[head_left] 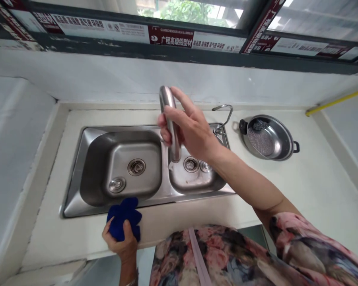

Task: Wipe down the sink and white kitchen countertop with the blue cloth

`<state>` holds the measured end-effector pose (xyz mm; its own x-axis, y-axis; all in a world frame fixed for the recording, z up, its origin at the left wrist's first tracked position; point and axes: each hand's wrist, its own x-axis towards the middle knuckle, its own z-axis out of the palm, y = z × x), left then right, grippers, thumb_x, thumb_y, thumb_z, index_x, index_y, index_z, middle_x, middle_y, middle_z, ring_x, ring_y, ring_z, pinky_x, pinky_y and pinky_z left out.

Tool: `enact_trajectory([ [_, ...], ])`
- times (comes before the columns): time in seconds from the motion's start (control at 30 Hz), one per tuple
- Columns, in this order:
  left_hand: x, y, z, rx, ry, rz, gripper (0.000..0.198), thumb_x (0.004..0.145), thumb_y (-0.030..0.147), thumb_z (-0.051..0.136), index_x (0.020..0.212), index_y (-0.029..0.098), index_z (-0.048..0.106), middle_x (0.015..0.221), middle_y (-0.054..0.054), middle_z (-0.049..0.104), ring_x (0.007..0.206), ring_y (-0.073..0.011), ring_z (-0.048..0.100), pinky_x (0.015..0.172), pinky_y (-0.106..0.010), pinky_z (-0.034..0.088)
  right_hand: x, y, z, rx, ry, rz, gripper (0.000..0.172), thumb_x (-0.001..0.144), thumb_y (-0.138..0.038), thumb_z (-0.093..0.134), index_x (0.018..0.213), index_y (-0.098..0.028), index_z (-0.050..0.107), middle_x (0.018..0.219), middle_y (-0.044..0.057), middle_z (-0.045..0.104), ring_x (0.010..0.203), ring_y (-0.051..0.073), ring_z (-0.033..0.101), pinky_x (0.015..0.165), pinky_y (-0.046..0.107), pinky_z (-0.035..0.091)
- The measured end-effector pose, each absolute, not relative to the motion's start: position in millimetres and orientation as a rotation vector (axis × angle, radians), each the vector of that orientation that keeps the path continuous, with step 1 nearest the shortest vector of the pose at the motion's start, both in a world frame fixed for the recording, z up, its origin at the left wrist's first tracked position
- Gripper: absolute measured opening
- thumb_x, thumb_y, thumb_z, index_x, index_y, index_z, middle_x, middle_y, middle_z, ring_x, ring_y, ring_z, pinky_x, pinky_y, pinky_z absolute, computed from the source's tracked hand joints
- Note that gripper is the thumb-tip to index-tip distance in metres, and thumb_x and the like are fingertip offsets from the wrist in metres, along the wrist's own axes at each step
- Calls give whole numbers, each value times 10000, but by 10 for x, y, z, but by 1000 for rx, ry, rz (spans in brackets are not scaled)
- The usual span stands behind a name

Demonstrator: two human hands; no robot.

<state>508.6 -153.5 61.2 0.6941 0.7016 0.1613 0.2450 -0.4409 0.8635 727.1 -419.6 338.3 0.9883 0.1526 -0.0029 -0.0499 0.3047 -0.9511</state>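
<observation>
We've R hand curled round tap, L hand gripping cloth nr left; can't tell if water's on.

From afar I see the cloth before the left basin, the faucet over the sink, the pot on the bench to the right.

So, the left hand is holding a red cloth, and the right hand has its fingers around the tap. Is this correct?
Not quite: the head view shows that the cloth in the left hand is blue, not red. The right hand does have its fingers around the tap.
</observation>
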Motion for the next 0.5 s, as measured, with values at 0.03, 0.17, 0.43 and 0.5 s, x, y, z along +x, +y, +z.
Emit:
enact_trajectory([
  [0.03, 5089, -1537, 615, 2005, 728, 635, 626, 748, 588, 757, 1180, 155, 621, 1145, -118, 634, 1048, -291, 621, 1084, -563, 469, 7244, -4161, 3354, -1280, -68, 99, 611, 1009, -442, 551, 1541, -307, 283, 853, -59, 576, 562, 98, 584, 523, 240, 516],
  [0.17, 5096, -1549, 630, 2006, 696, 638, 605, 750, 577, 765, 1164, 158, 628, 1134, -116, 631, 1053, -294, 618, 1108, -581, 447, 7275, -4160, 3250, -1365, 4, -4, 581, 1052, -449, 452, 1584, -321, 254, 773, -64, 490, 468, 84, 474, 426, 212, 410],
  [0.43, 5095, -1561, 611, 2021, 704, 650, 607, 746, 569, 759, 1182, 163, 640, 1143, -110, 639, 1046, -283, 621, 1091, -547, 472, 7438, -4461, 3242, -1464, -5, -55, 636, 966, -621, 612, 1489, -297, 453, 691, -74, 499, 444, 90, 434, 382, 223, 340],
  [0.5, 5095, -1553, 597, 2026, 700, 654, 614, 742, 569, 760, 1184, 159, 642, 1145, -115, 640, 1042, -285, 622, 1082, -550, 478, 7413, -4470, 3234, -1461, -11, -45, 636, 961, -638, 609, 1482, -304, 463, 685, -81, 482, 431, 76, 414, 374, 207, 310],
])
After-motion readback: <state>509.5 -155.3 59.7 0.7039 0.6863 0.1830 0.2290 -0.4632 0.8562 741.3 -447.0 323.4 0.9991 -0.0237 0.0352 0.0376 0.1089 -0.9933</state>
